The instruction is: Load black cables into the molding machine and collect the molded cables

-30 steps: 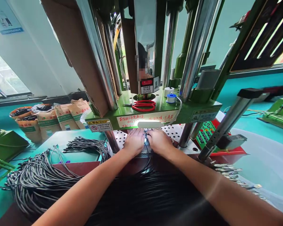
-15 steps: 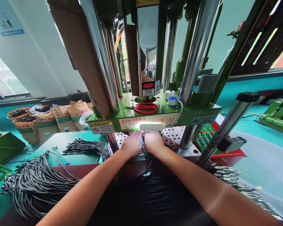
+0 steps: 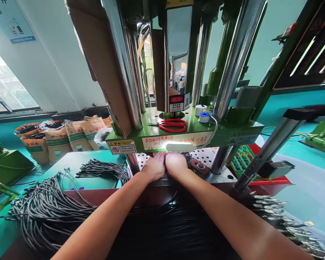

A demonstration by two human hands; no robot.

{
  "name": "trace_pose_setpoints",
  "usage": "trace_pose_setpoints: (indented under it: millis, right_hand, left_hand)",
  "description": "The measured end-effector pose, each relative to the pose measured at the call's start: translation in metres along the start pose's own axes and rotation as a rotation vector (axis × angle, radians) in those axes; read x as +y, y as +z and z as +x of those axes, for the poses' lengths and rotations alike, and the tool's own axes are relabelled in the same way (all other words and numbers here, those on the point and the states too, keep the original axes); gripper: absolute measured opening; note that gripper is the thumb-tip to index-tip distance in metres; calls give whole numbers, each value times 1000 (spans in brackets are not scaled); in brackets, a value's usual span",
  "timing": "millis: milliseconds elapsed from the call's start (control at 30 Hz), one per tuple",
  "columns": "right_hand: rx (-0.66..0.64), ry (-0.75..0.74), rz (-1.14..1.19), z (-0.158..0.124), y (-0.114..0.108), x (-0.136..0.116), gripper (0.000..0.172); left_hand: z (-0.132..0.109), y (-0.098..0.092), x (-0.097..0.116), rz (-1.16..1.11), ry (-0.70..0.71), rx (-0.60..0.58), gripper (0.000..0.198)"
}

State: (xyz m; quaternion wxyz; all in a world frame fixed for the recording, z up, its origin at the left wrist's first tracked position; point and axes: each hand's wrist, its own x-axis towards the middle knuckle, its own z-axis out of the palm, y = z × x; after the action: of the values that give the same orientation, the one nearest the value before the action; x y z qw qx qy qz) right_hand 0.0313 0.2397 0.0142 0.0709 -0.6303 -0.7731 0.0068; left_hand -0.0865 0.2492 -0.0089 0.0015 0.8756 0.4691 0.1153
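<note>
My left hand [image 3: 154,167] and my right hand [image 3: 176,165] are side by side, almost touching, under the green press plate [image 3: 219,127]. The left hand's fingers point forward and lie close together, their tips partly hidden. Curled in with its knuckles up, my right hand covers whatever is beneath its fingers. Both are at the metal mould area over the perforated white bed [image 3: 206,153]. A thin black cable [image 3: 174,198] loops down in front of the hands; its upper end is out of sight. Just above them shines a lit lamp bar [image 3: 180,147].
Red-handled scissors [image 3: 172,125] and a white and blue spool [image 3: 204,117] lie on the press plate. Bundles of black cables [image 3: 43,213] are at left. Cables with metal plugs [image 3: 284,220] lie at right, near a control panel [image 3: 242,160]. Steel columns [image 3: 219,160] flank the hands.
The head view has shifted slightly, so the scene sits farther right. The hands have drawn closer together, and the gap showing the cable between them has closed.
</note>
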Motion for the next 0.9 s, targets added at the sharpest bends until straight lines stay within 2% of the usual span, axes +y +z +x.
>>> trace_pose_setpoints:
  millis: [100, 200, 333, 400, 533, 767, 900]
  right_hand:
    - [20, 3, 2, -1, 0, 5, 23]
    - [70, 9, 28, -7, 1, 29, 22]
    - [143, 134, 49, -20, 2, 72, 33]
    - [153, 159, 59, -24, 3, 83, 36]
    - [154, 133, 84, -25, 6, 81, 35]
    - [149, 119, 109, -19, 10, 78, 33]
    - [146, 106, 122, -19, 11, 81, 36]
  left_hand:
    - [0, -2, -2, 1, -20, -6, 49]
    - [2, -6, -1, -1, -42, -19, 48]
    - [12, -8, 16, -2, -10, -6, 48]
    - [18, -5, 27, -2, 35, -10, 47]
    - [27, 0, 41, 8, 63, -37, 44]
    - [36, -6, 54, 20, 39, -25, 43]
    - [39, -5, 54, 13, 66, -36, 42]
